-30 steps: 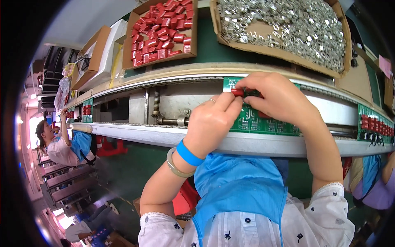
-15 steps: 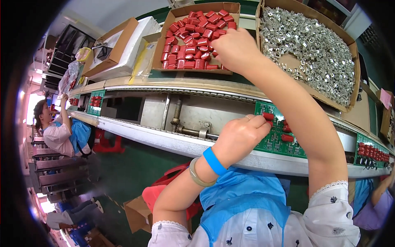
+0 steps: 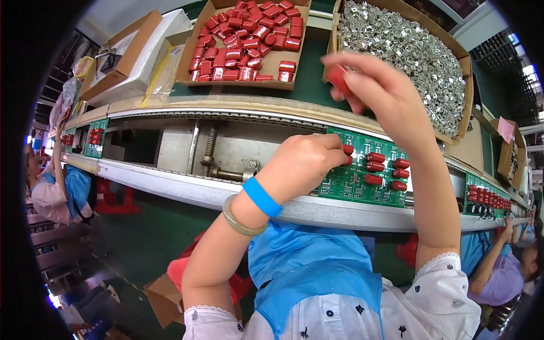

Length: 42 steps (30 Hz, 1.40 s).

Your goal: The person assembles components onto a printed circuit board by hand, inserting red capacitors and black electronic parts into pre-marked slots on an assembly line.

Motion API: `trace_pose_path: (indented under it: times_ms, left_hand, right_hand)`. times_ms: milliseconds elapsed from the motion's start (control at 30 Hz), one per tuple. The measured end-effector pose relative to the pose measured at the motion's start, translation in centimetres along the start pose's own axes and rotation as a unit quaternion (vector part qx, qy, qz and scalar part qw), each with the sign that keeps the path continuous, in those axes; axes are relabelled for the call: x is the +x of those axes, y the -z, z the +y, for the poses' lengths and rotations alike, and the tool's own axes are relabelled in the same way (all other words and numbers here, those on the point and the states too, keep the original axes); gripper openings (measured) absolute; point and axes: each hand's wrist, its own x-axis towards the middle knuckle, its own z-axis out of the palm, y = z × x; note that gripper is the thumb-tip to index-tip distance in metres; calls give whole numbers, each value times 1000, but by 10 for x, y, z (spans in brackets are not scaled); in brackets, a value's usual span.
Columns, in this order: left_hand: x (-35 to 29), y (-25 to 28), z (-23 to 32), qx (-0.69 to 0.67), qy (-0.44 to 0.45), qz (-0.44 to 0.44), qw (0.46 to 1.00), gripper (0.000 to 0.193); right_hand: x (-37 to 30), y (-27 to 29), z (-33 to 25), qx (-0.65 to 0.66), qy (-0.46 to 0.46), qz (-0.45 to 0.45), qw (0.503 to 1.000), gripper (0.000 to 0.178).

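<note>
My left hand (image 3: 306, 164) bends over the left end of a green circuit board (image 3: 362, 190); its fingers close at a red capacitor (image 3: 347, 149) seated there. What the fingertips do behind the knuckles is partly hidden. More red capacitors stand on the board in short columns, among them one at the lower middle (image 3: 373, 179). Above the board, my right hand (image 3: 379, 90), slightly blurred, pinches a loose red capacitor (image 3: 338, 79) between thumb and fingers. A further red patch shows beneath that hand, too blurred to make out.
A cardboard box of red capacitors (image 3: 249, 39) lies beyond the conveyor rail (image 3: 226, 198). Right of it stands a box of small metal clips (image 3: 408, 56). Another populated board (image 3: 481, 195) sits further right on the line. Co-workers sit on both sides.
My right hand has left the capacitor box and come back toward the board with a red capacitor. The view has shifted, so board and boxes appear further left. My left hand stays at the board.
</note>
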Motion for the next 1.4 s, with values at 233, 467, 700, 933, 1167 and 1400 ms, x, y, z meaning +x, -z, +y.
trace_pose_path:
  times_ms: [233,467,700,933,1167,1400]
  left_hand:
    - [0,3,-9,-20,-21,-10,1000,23]
    - [0,2,-19,-65,-17,12,998,23]
    - [-6,0,-22,-100,8,17,995,25]
    - [-6,1,-21,-98,7,12,995,25]
    - [-7,0,-20,-97,14,15,995,24]
    - [-9,1,-20,-98,14,17,995,25]
  right_hand:
    - [-99,2,15,-41,-92,-10,995,32]
    - [-110,-7,30,-272,58,-15,960,31]
    - [-109,-23,30,-409,107,-5,906,25]
    - [-110,-31,27,-452,128,-5,883,24]
    - [-109,-43,25,-493,151,-3,857,28]
    - [-105,-47,27,-504,156,-5,850,28]
